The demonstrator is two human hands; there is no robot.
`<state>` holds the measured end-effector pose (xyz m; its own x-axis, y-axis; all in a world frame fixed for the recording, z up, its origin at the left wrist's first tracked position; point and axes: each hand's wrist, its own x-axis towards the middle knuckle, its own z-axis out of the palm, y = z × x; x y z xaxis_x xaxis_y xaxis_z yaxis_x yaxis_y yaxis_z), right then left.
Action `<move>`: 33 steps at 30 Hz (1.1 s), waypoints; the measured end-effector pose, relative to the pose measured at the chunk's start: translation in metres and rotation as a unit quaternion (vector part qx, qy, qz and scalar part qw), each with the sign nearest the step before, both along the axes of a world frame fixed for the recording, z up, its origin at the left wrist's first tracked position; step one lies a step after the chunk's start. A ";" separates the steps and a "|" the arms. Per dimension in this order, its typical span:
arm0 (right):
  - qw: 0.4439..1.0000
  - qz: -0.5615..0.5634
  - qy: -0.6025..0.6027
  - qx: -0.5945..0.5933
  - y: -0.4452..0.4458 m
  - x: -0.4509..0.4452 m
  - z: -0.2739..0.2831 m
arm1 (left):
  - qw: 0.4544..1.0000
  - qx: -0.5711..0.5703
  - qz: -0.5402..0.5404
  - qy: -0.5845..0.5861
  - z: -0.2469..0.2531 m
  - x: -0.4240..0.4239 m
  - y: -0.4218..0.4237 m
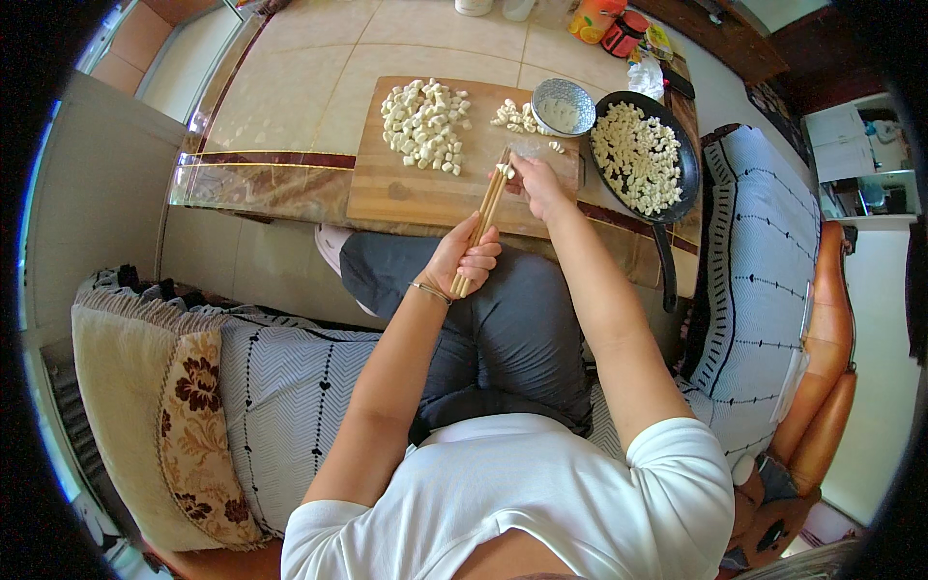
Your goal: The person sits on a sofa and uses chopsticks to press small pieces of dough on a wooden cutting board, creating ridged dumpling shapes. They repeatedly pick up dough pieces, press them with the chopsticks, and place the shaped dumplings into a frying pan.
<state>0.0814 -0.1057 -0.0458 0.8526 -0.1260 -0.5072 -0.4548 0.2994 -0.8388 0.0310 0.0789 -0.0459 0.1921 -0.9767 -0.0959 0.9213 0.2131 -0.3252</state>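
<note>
My left hand [467, 254] is wrapped around the lower part of a bundle of several wooden chopsticks [490, 201], which point up and away over a wooden cutting board [406, 196]. Near their far ends a small white dough piece [505, 171] sits against the sticks. My right hand [536, 185] has its thumb and fingers around that piece and the chopstick tips; the exact contact is partly hidden. On the board's left lies a heap of cut dough cubes [426, 125]. A smaller pile of shaped dough pieces [516, 116] lies at the upper right, with a couple loose nearby.
A patterned bowl [562, 87] with white powder stands at the board's right corner. Beside it, a black frying pan [689, 196] holds many shaped pieces, its handle [665, 268] reaching past the table edge. A red-lidded jar [625, 33] and an orange packet [594, 20] stand farther back.
</note>
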 end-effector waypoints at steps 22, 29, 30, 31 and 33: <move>0.745 0.165 -0.252 -0.594 0.026 0.068 0.005 | 0.994 -0.038 0.035 0.095 -0.001 0.001 0.000; 0.737 0.224 -0.172 -0.614 0.025 0.078 -0.003 | 0.995 -0.033 0.030 0.093 0.001 0.004 -0.001; 0.748 0.216 -0.167 -0.605 0.022 0.070 -0.003 | 0.995 -0.026 0.031 0.095 0.002 0.002 0.000; 0.782 0.195 -0.178 -0.565 0.019 0.064 -0.003 | 0.995 -0.027 0.033 0.093 0.002 0.002 0.000; 0.842 0.148 -0.197 -0.480 0.011 0.051 0.005 | 0.995 -0.028 0.035 0.090 0.001 0.002 -0.001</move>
